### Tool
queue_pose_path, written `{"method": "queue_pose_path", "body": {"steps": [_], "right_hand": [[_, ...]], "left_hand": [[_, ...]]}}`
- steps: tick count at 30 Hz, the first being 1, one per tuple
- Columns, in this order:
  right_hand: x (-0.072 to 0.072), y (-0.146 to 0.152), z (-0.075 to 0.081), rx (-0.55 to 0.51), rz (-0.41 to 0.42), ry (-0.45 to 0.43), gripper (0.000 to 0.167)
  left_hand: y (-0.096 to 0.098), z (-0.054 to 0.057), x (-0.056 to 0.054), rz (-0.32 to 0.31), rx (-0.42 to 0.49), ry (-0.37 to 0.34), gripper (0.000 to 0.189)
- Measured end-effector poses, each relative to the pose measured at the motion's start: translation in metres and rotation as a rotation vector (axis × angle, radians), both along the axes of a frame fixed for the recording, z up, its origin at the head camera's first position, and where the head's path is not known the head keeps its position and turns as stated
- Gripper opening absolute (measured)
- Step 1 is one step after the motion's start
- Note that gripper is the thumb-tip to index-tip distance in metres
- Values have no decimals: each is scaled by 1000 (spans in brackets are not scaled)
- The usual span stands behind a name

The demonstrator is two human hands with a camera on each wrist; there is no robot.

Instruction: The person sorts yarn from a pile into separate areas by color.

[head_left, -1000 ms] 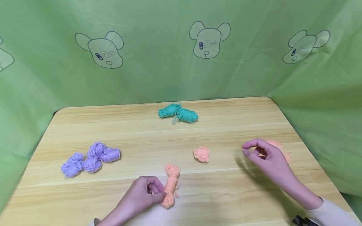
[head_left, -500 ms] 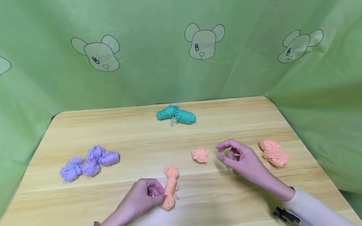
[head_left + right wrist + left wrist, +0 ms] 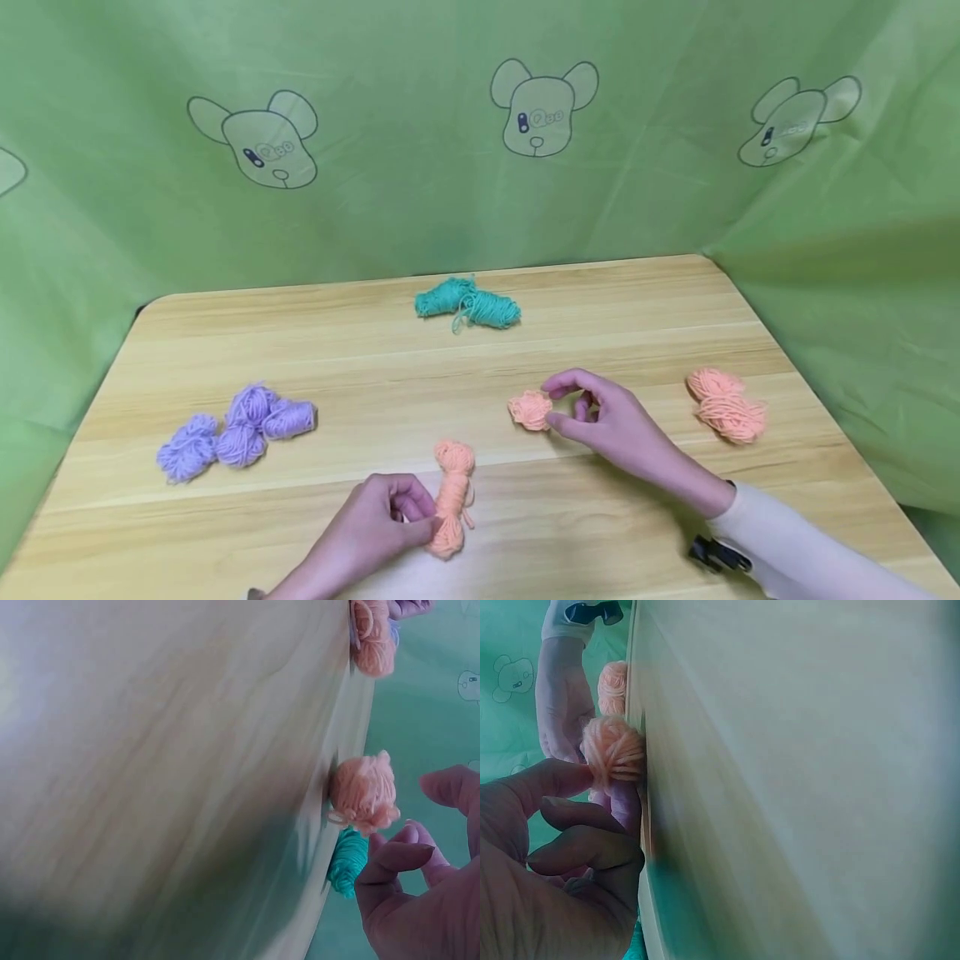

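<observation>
My left hand [image 3: 382,512] pinches the lower end of a long peach yarn skein [image 3: 453,492] lying on the wooden table. In the left wrist view, the thumb presses one side of that skein [image 3: 613,750] and a finger passes behind it. My right hand [image 3: 611,417] is at the right edge of a small peach yarn ball [image 3: 529,410], thumb and forefinger spread apart. The right wrist view shows this ball [image 3: 364,791] on the table, just beyond the fingertips, with a gap on the thumb side.
Two peach yarn bundles [image 3: 727,407] lie at the right of the table [image 3: 360,358]. Several purple yarn balls [image 3: 240,425] are grouped at the left. Two teal yarn skeins [image 3: 468,302] sit near the back edge. A green curtain [image 3: 420,167] surrounds the table's back and sides.
My right hand has moved left from beside the right-hand peach bundles to the small peach ball, uncovering those bundles. My left hand keeps its pinch on the long skein.
</observation>
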State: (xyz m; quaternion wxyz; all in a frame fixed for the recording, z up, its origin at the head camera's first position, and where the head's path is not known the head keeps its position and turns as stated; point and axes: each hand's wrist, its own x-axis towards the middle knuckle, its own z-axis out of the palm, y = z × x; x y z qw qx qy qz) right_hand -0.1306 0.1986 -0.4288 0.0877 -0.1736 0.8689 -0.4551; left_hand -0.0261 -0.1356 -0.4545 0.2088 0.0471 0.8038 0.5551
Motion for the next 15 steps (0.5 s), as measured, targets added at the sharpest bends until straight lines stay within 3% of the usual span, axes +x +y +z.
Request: {"method": "queue_pose_path", "body": {"steps": [15], "right_hand": [[-7,-12,-15,37,30,15,39]], "left_hand": [[0,-1,0,-2,19,-4,14]]}}
